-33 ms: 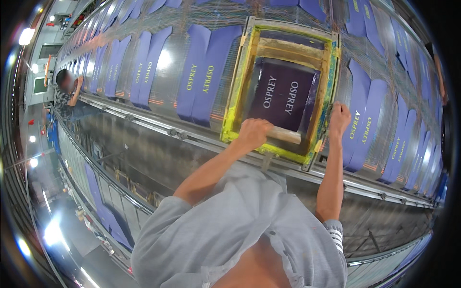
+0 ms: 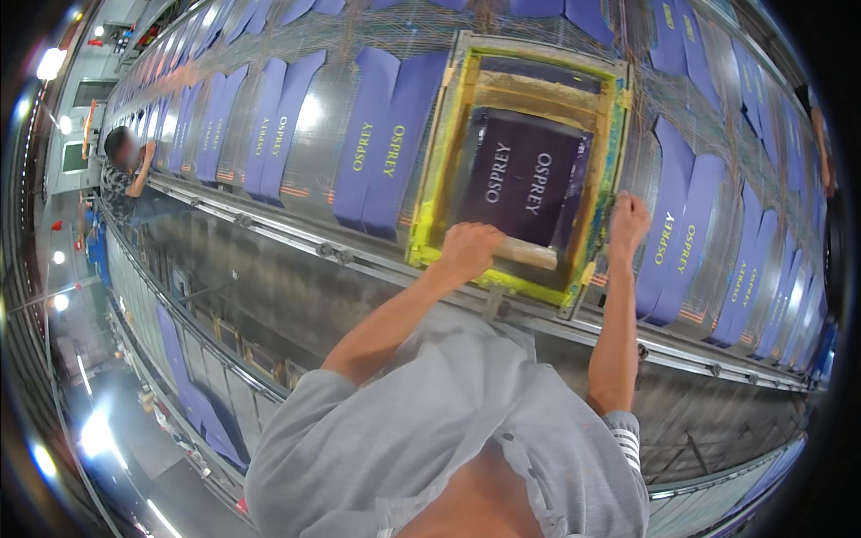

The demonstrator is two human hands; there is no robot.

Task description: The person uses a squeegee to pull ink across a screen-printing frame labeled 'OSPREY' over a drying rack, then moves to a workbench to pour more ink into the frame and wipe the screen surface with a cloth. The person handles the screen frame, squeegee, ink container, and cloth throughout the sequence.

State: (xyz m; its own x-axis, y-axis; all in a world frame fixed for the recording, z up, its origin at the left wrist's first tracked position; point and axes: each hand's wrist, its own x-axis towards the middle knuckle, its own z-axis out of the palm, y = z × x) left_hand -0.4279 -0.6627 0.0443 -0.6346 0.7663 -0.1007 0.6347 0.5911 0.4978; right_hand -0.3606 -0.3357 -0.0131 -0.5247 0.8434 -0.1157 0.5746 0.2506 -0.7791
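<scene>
Your nearer left hand (image 2: 470,250) curls around the bar (image 2: 531,253) at six o'clock of the frame (image 2: 444,161), its length going from your fingers toward four, while your right hand (image 2: 629,223) curls at four, its hold unclear.

My one view looks down from my head, past my shirt (image 2: 430,394), onto my left hand (image 2: 469,251) and right hand (image 2: 630,222), both near. It faces out across the table (image 2: 309,170), which bends toward the fisheye's rim at both ends.
</scene>
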